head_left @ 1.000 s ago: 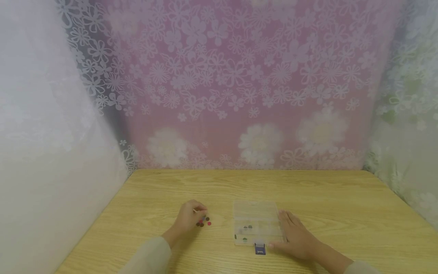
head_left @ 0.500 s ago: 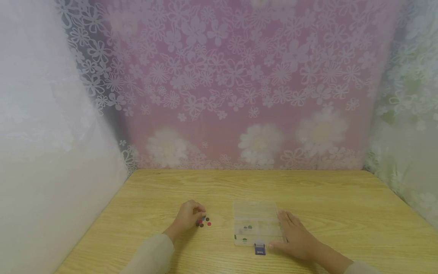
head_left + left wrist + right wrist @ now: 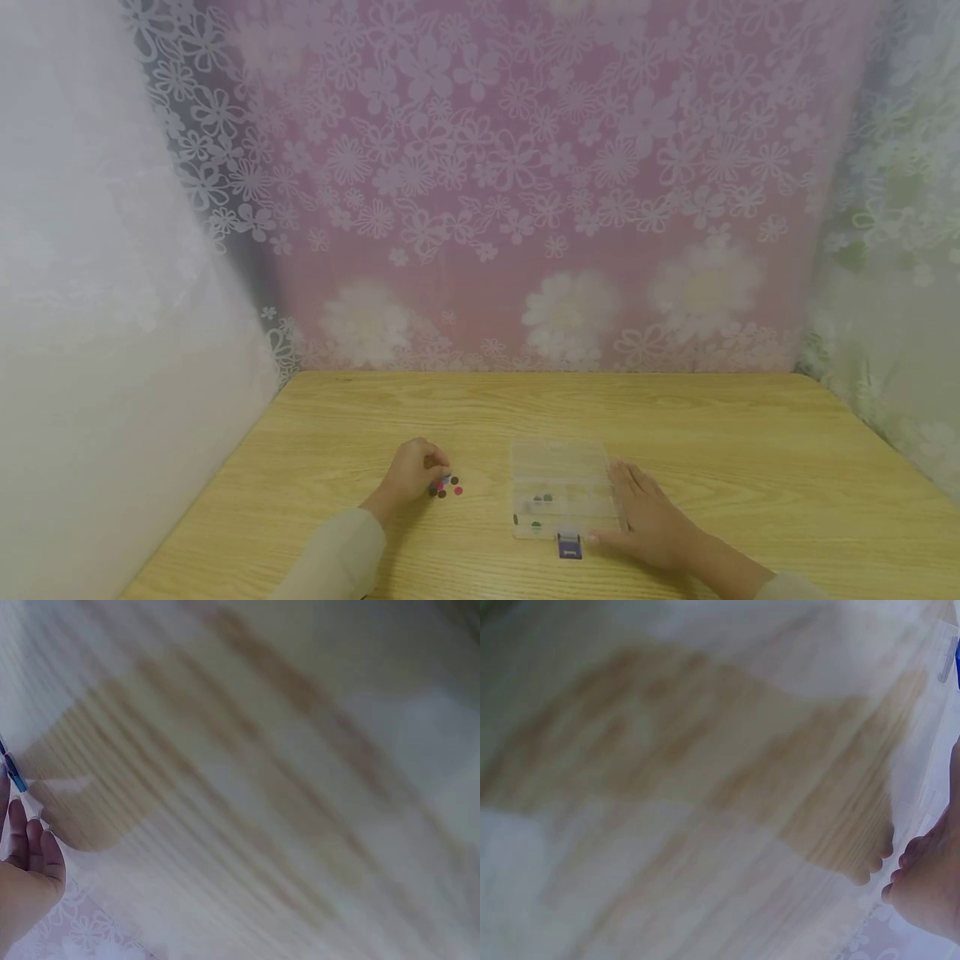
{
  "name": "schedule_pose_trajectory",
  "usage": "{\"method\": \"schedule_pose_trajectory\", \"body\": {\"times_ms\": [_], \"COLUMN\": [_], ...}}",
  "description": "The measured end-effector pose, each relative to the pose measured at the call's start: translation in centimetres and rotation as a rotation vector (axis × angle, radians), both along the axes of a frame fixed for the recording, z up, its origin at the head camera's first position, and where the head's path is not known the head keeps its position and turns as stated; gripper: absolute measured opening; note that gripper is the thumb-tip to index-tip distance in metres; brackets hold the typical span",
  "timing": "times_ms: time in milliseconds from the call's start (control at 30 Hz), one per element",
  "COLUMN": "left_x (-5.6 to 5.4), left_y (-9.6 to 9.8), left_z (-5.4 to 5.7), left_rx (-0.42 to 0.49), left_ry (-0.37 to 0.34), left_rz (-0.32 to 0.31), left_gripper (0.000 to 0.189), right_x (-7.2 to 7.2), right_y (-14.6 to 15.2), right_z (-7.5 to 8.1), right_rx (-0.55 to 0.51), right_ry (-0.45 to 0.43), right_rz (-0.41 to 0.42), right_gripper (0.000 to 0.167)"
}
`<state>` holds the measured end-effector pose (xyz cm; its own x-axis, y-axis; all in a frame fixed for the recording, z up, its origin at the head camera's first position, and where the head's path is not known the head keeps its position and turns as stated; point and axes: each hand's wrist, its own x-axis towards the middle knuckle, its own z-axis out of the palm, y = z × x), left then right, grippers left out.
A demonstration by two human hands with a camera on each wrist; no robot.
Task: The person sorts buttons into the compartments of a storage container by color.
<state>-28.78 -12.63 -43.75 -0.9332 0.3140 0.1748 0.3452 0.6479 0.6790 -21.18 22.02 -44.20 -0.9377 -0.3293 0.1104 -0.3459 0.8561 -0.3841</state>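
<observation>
At the left of the table, my left hand [image 3: 411,473] has its fingers curled, with thumb and index tips together over a small pile of round discs [image 3: 458,491] in red, dark and blue. A small blue disc [image 3: 16,776] shows at those fingertips in the left wrist view; its far part is cut off by the frame. My right hand [image 3: 654,518] rests against the right side of a clear plastic compartment box [image 3: 555,457], fingers straight, thumb by its front edge. Several green discs [image 3: 536,525] sit in the box's left compartments.
A dark blue latch [image 3: 570,547] sticks out from the box's front edge. The wooden table [image 3: 375,400] ends at a pink flowered curtain [image 3: 480,208] behind, with pale sheets [image 3: 112,350] hanging at the sides.
The left hand's fingertips have drawn slightly closer together and back over the pile, and its sleeve has shifted a little to the right. The right hand and box stay still.
</observation>
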Motion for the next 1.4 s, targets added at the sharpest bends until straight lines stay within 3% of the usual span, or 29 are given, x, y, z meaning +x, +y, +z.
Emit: {"method": "schedule_pose_trajectory", "body": {"times_ms": [200, 533, 967, 1067, 1267, 1400], "left_x": [-0.08, -0.29, -0.50, -0.51, -0.35, -0.41], "left_y": [0.12, 0.22, 0.37, 0.48, 0.46, 0.33], "left_z": [0.24, 0.49, 0.55, 0.52, 0.64, 0.78], "left_rx": [0.012, -0.029, -0.065, -0.061, 0.043, 0.011], "left_ry": [-0.029, -0.001, 0.014, -0.010, -0.129, -0.070], "left_rz": [-0.002, 0.013, 0.011, 0.015, 0.025, 0.033], "left_gripper": [0.004, 0.005, 0.006, 0.005, 0.006, 0.009], "right_x": [0.01, -0.13, -0.02, 0.00, -0.01, -0.06], "right_y": [0.04, 0.08, 0.08, 0.08, 0.04, -0.01], "right_z": [0.06, -0.14, -0.12, -0.08, -0.01, 0.00], "right_rx": [-0.007, -0.009, -0.007, -0.014, -0.015, -0.005], "right_ry": [-0.009, -0.030, 0.020, 0.013, -0.010, 0.000], "right_rz": [0.003, 0.005, 0.004, 0.005, 0.007, 0.006], "right_gripper": [0.107, 0.107, 0.106, 0.106, 0.106, 0.106]}}
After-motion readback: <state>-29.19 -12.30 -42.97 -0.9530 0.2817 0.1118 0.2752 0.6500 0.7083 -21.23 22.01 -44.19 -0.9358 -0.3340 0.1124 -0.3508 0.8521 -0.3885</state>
